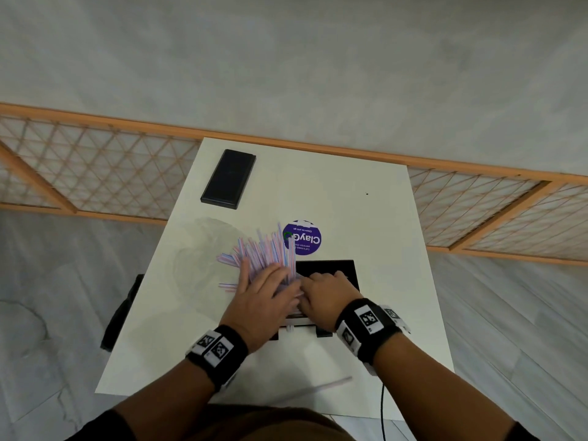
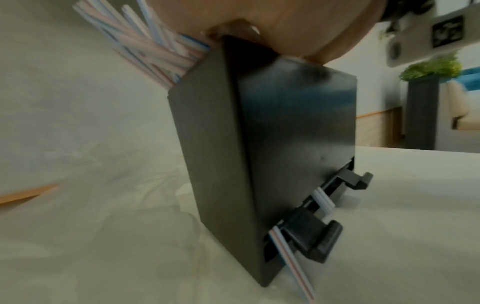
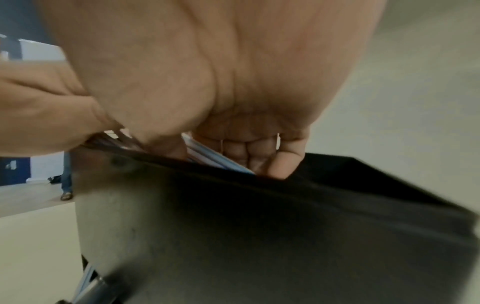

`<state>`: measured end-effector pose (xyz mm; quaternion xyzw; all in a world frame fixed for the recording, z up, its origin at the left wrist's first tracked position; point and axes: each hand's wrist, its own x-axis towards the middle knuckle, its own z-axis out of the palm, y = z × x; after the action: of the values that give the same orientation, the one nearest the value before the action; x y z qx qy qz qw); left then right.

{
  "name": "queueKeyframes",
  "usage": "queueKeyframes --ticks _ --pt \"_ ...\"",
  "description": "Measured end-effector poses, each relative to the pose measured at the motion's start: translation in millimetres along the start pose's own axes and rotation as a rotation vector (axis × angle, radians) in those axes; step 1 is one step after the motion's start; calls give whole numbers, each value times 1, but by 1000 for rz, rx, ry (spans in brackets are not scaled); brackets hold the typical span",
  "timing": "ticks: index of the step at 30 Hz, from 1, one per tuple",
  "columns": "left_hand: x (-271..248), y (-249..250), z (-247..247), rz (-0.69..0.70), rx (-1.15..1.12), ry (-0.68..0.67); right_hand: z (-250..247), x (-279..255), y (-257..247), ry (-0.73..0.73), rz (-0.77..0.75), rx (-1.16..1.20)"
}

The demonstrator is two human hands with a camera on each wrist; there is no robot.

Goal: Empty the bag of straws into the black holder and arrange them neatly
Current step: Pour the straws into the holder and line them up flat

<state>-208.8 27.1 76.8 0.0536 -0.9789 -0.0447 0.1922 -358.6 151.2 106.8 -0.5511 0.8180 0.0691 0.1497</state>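
Observation:
The black holder stands in the middle of the white table, seen close up as a black box. A thick bundle of striped straws leans out of its open top toward the left. My left hand lies over the bundle with its fingers stretched out, pressing on it. My right hand sits at the holder's top, fingers curled round some straws. A few straw ends poke out of the slot at the holder's foot.
The clear plastic bag lies crumpled left of the holder. A flat black lid rests at the far left corner, a purple sticker behind the holder. One loose straw lies near the front edge. A wooden lattice rail runs behind the table.

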Motion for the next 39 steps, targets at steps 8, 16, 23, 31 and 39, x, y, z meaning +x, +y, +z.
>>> queueKeyframes --ticks 8,16,23,31,39 --pt "-20 -15 -12 -211 -30 98 -1 -8 28 -81 11 339" --pt "-16 19 -3 -432 -483 112 3 4 18 -270 -11 497" --pt "-4 12 6 -203 -400 -17 -14 13 18 -300 -27 402" --pt "-6 4 8 -175 -409 -85 -35 -2 36 -55 -39 472" --pt "-6 1 21 -36 -213 -97 -18 -17 27 -83 -42 360"
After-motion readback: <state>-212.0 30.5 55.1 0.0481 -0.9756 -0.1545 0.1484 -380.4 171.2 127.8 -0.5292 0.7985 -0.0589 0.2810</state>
